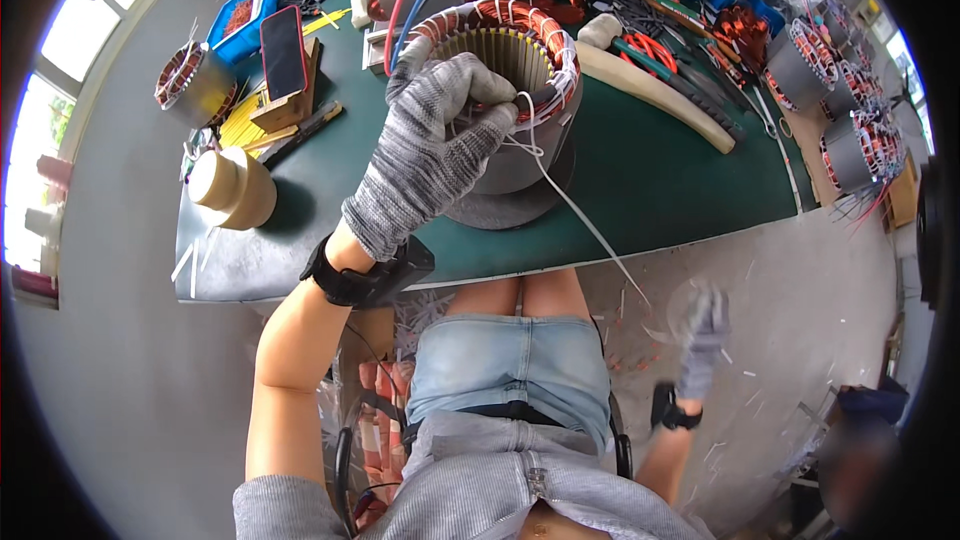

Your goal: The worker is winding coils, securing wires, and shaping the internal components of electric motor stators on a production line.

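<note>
A grey motor stator (515, 172) stands upright in front of me, its copper coil ring (500, 12) on top bound with white lacing. My left hand (435, 125), in a grey knit glove, is closed at the ring's near right side, thumb and forefinger pinching a white lacing cord (575, 205). A loop of that cord shows by the fingertips. From there the cord slants down right past the table edge. My right hand (705, 325), also gloved, is out to the right beyond the table, smeared by motion. Whether its fingers hold the cord cannot be made out.
The green table (660, 195) carries a phone (283, 52) on a wooden stand, a cream stepped cylinder (235, 188), blue trays (245, 20), a curved pale bar (660, 95) and several tools. More wound stators (850, 155) stand at the right. Scraps litter the floor.
</note>
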`<move>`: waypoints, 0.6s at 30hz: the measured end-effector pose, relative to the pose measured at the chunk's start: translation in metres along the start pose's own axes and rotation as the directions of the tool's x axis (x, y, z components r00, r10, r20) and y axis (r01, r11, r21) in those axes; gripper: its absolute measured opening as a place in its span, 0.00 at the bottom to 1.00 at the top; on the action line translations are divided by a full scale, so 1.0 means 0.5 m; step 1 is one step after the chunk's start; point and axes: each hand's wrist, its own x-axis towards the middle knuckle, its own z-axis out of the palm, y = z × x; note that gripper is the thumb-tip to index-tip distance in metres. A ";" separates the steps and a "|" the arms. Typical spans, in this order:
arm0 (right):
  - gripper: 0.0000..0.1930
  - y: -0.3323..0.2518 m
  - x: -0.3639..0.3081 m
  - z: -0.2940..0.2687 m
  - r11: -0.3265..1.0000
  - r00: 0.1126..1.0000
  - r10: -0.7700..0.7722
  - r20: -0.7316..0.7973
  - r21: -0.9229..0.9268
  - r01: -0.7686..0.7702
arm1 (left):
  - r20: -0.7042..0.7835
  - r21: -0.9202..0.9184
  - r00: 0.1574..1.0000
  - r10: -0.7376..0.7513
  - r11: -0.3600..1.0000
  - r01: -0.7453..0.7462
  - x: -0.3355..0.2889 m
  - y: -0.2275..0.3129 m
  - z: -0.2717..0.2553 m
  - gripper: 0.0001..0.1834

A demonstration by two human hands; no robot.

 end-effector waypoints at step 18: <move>0.12 -0.512 0.460 -0.015 -0.228 0.488 -0.768 0.415 0.534 -0.814 | -0.108 -0.037 0.975 0.195 0.979 -0.200 0.005 -0.017 0.012 0.08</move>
